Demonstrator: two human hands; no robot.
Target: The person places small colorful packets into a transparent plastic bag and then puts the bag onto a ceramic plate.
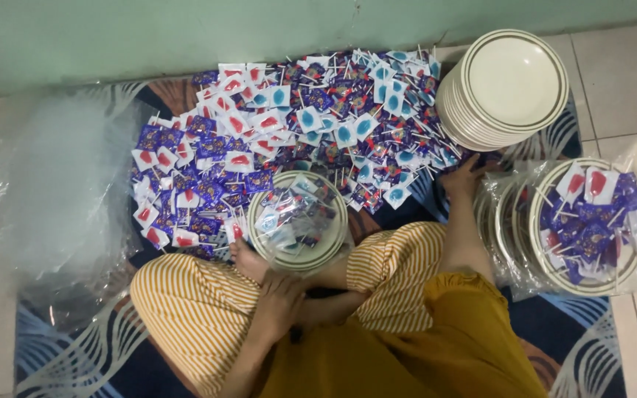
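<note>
Striped-trousered knees fill the lower frame as the left hand (278, 298) rests curled at the ankle beside a candy-filled plate (300, 221) in slippery plastic, fragile and best gripped by its rim, while the right hand (464, 177) spreads flat on light wrapped lollipops (296, 133).

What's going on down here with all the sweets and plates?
A person sits cross-legged on a patterned mat. Their right hand reaches to the edge of a heap of wrapped lollipops, beside a stack of empty plates. Their left hand rests at their lap, just under a bagged plate of lollipops. More filled, bagged plates lie at their right, and loose clear bags lie at their left.
</note>
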